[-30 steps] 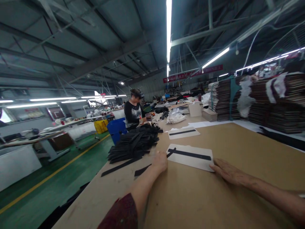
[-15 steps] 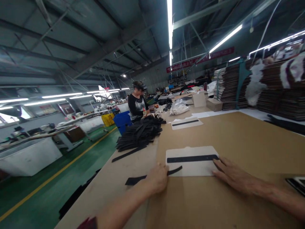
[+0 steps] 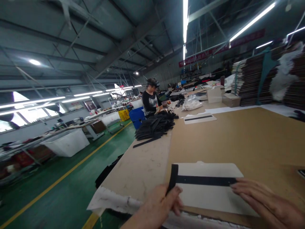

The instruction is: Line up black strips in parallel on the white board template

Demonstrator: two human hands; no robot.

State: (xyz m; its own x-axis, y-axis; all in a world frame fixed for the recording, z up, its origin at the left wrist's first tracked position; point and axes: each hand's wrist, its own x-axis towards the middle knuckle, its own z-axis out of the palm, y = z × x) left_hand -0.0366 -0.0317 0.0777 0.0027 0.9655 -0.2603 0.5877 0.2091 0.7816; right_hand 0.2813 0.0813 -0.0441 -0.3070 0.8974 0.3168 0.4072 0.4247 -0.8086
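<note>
A white rectangular card (image 3: pixel 209 198) lies near the table's front edge, with a long black strip (image 3: pixel 202 180) flat across it. My left hand (image 3: pixel 160 202) is closed around a second, loose black strip (image 3: pixel 173 175), which sticks up past the fingers beside the card's left edge. At the card's right side, my right hand (image 3: pixel 267 197) has its fingers stretched out, their tips touching the right end of the strip on the card. The lower part of the loose strip is hidden in my left hand.
A heap of black strips (image 3: pixel 154 125) lies on the table's left side, one strip (image 3: pixel 146 142) apart from it. Another white card (image 3: pixel 200 118) with a dark strip lies farther back, near a clear plastic bag (image 3: pixel 192 103). A co-worker (image 3: pixel 150 98) stands beyond the heap.
The view has turned left and the card appears nearer. My left hand has brought the loose strip from slanting over the card's lower left corner to pointing upward at its left edge.
</note>
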